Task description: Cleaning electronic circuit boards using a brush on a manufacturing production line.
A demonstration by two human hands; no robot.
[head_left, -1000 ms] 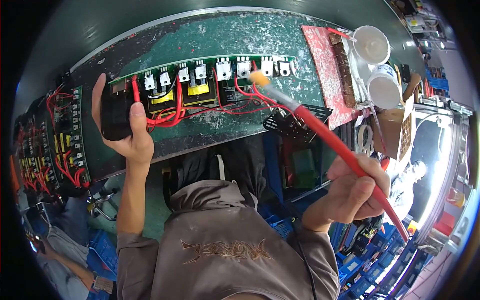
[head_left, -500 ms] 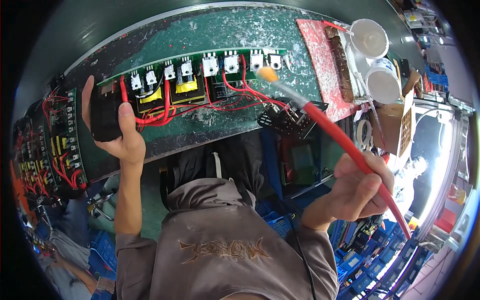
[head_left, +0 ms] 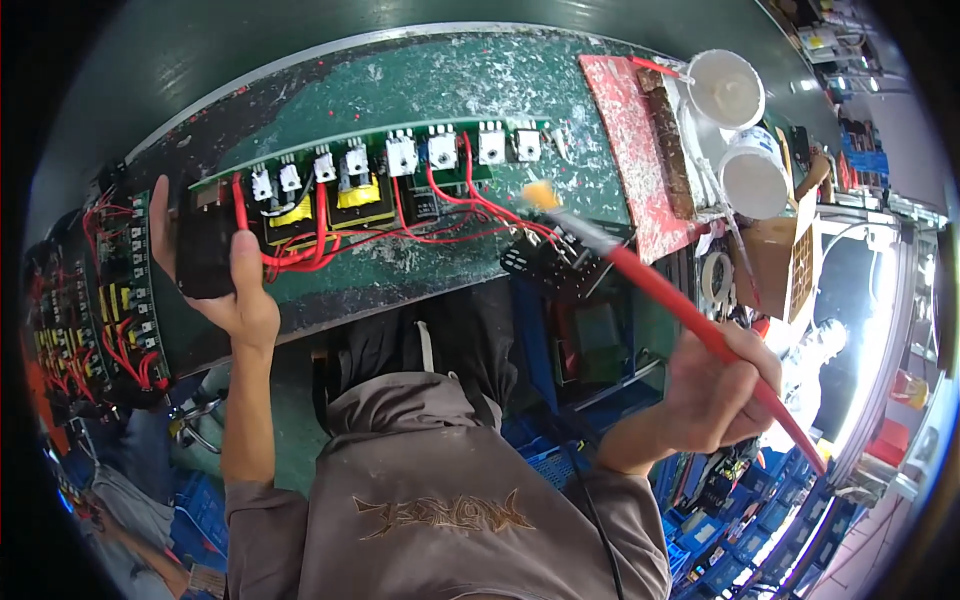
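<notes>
My left hand [head_left: 248, 300] grips a long green circuit board [head_left: 320, 148] by the black block [head_left: 205, 255] at its left end, thumb on the near side. White-smeared transistors [head_left: 402, 152] line the board's edge, with yellow-wrapped coils and red wires below them. A small black perforated board [head_left: 555, 268] hangs on wires at the right, by the bench edge. In my right hand [head_left: 720, 385] is a paint brush [head_left: 670, 295] with a red handle, fingers closed round it. Its yellowish tip is near the right end of the circuit board, apart from the transistors.
White tubs [head_left: 726, 90] stand at the back right, beside a red, white-stained board [head_left: 622, 130]. A cardboard box [head_left: 765, 262] and a tape roll [head_left: 716, 276] lie nearer. More wired circuit boards [head_left: 125, 290] are at the left. Another person sits at the lower left.
The brush tip has shifted away from the right-hand transistors, toward me and past the board's end. The view has shifted slightly; my left hand keeps hold of the board.
</notes>
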